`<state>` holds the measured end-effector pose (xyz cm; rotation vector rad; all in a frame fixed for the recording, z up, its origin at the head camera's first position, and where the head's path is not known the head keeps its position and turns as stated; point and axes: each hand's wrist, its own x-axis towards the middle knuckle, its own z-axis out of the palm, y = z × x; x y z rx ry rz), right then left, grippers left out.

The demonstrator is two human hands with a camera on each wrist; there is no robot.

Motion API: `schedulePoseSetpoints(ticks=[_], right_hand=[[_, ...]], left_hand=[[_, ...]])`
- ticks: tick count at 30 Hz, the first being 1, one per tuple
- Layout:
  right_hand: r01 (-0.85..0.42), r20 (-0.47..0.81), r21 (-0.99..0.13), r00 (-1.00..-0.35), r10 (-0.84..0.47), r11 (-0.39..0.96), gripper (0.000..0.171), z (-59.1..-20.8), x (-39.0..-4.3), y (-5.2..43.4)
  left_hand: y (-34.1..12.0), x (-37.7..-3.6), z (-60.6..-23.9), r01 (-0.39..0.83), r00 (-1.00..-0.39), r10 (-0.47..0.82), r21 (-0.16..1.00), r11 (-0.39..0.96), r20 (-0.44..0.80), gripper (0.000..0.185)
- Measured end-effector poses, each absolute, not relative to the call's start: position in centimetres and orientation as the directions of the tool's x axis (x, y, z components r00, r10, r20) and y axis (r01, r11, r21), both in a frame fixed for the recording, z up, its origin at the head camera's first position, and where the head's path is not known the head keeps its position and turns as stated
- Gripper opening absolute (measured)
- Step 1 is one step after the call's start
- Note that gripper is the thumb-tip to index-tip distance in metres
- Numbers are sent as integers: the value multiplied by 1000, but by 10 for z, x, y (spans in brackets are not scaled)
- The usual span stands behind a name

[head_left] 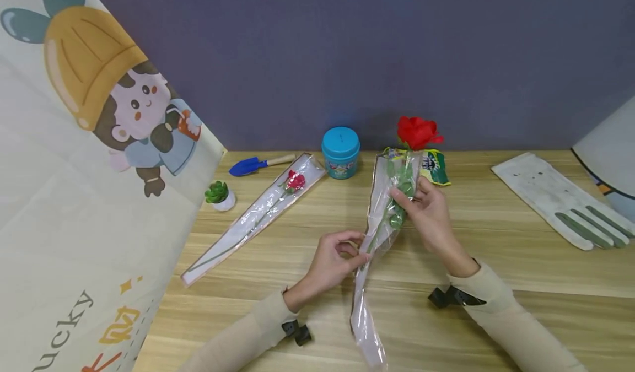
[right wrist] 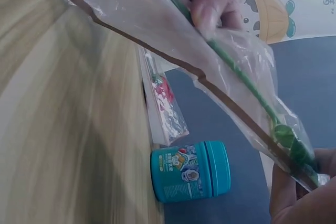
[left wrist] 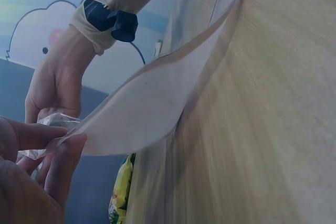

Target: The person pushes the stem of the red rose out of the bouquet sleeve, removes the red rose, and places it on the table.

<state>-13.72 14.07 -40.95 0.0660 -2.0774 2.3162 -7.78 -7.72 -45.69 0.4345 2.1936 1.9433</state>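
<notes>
In the head view a red artificial rose pokes out of the top of a clear-fronted flower sleeve. Its green stem and leaves lie inside the plastic. My left hand pinches the sleeve partway down, thumb against fingers. Higher up, my right hand grips the sleeve beside the leaves, its thumb in front. In the left wrist view the sleeve's pale back bows outward below the left fingers. The narrow lower end hangs toward the front of the table.
A second sleeved rose lies at the left. Behind it are a blue trowel, a small potted succulent and a blue lidded jar. A yellow-green packet sits behind the right hand; a work glove lies far right.
</notes>
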Motion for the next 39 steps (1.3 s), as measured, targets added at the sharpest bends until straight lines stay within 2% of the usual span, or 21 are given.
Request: schedulePoseSetpoints(ticks=[7,13,29,39], right_hand=[[-55,55,-999,-998,-18,-1,43,-414,-134,136],[-56,52,-992,-998,-37,109,49,-420,-132,135],[-91,78,-985,-993,-90,149,54,-428,-127,128],[-31,19,-987,-997,-76,155,51,-430,-126,127]], left_hand=[[-78,-79,-457,104,-947,315,988,116,63,37],[-77,-80,-456,105,-955,289,987,124,66,35],[-76,-79,-458,110,-963,258,989,95,82,34],[-76,-80,-459,109,-964,253,988,113,78,34]])
